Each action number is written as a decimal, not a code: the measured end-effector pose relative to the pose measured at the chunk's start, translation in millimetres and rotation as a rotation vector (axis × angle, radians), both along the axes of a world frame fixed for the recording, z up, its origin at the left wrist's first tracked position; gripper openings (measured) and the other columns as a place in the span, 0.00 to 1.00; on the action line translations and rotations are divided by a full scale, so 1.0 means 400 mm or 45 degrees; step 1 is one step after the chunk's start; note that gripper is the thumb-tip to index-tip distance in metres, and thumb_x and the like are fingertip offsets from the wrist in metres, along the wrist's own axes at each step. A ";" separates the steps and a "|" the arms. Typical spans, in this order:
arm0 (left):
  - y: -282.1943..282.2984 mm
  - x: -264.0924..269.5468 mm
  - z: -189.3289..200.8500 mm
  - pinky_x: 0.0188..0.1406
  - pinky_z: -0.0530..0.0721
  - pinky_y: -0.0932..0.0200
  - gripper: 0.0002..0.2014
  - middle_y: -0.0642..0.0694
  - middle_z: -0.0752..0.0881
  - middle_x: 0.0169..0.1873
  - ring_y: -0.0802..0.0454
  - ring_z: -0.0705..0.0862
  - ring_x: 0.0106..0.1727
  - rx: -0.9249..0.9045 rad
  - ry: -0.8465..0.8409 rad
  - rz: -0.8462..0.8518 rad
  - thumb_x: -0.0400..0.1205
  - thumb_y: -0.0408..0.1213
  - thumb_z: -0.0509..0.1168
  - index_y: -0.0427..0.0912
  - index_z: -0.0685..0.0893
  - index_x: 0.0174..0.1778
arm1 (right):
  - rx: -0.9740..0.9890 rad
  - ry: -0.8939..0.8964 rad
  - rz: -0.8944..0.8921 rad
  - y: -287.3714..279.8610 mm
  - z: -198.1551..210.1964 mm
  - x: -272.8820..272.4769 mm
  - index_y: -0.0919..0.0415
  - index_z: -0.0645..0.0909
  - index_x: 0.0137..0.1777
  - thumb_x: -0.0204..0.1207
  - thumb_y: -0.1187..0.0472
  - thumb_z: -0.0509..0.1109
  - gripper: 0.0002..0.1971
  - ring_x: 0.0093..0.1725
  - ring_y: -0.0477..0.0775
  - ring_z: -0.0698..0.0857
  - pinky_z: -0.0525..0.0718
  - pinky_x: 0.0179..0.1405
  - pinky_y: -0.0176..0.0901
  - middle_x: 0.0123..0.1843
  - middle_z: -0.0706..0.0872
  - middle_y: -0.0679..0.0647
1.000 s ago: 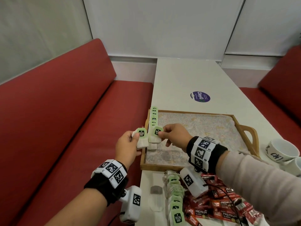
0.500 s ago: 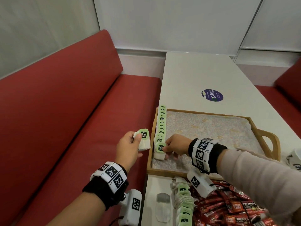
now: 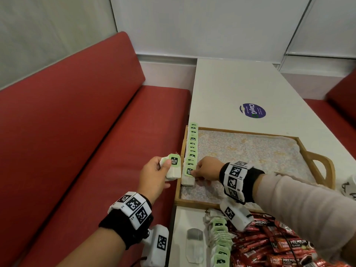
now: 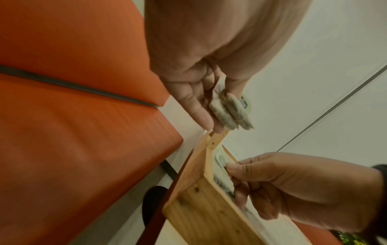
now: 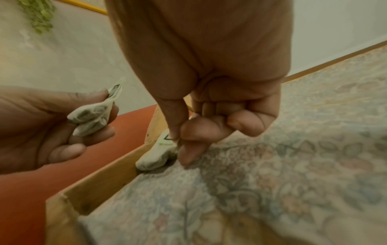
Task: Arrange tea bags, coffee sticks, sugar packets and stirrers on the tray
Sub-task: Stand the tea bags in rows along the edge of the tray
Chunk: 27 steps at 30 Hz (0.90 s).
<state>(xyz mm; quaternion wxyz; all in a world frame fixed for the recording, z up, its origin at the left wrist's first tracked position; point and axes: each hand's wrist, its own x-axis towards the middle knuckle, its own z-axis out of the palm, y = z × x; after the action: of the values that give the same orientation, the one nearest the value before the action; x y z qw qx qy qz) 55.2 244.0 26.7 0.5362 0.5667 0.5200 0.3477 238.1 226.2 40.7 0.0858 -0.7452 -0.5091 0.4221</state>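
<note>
Black wristbands on both wrists, each ringed with white blocks bearing black square-pattern markers. White boxy camera units hung beneath, also marker-tagged. Pale beige long sleeve on right arm only.

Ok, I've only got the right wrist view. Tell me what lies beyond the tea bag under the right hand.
Observer: A row of tea bags runs along the tray's left wall to its far corner.
Operator: Now say where the spare stock is.
Observer: Loose tea bags and red coffee sticks lie on the table, on the tray's near side.
Operator: Describe the tray's right end.
Observer: It has a handle; a cup stands just past it.
</note>
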 end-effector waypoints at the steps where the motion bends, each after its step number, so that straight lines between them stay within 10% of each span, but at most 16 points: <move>1: 0.000 0.000 0.002 0.25 0.85 0.59 0.06 0.43 0.89 0.44 0.49 0.89 0.39 -0.002 0.004 -0.005 0.84 0.39 0.63 0.41 0.82 0.48 | 0.005 -0.038 0.018 0.000 0.004 -0.001 0.59 0.80 0.33 0.80 0.55 0.68 0.15 0.24 0.46 0.80 0.82 0.30 0.38 0.35 0.87 0.54; 4: 0.001 0.002 0.007 0.24 0.84 0.60 0.05 0.42 0.89 0.43 0.48 0.89 0.38 0.001 0.017 -0.013 0.83 0.40 0.65 0.41 0.81 0.46 | 0.111 -0.124 0.055 -0.003 0.025 0.000 0.57 0.79 0.36 0.80 0.54 0.67 0.12 0.26 0.47 0.79 0.82 0.33 0.40 0.37 0.87 0.53; 10: -0.005 0.014 0.012 0.20 0.81 0.63 0.06 0.41 0.89 0.42 0.49 0.88 0.34 -0.024 0.019 -0.022 0.80 0.39 0.69 0.40 0.82 0.47 | 0.278 0.423 0.027 -0.025 0.078 -0.013 0.58 0.81 0.49 0.72 0.64 0.77 0.09 0.27 0.44 0.78 0.74 0.25 0.31 0.33 0.84 0.47; 27: -0.011 -0.021 0.012 0.21 0.82 0.61 0.06 0.45 0.86 0.37 0.51 0.86 0.34 0.030 0.114 -0.001 0.83 0.38 0.63 0.45 0.82 0.41 | 0.142 0.165 0.130 -0.031 0.039 -0.025 0.55 0.80 0.35 0.78 0.62 0.71 0.10 0.22 0.44 0.76 0.74 0.27 0.34 0.29 0.81 0.47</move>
<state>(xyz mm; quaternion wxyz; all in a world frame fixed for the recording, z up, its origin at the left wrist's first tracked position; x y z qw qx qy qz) 46.7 239.6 31.4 0.5060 0.5882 0.5390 0.3278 228.0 213.8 56.5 0.1383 -0.6835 -0.5626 0.4441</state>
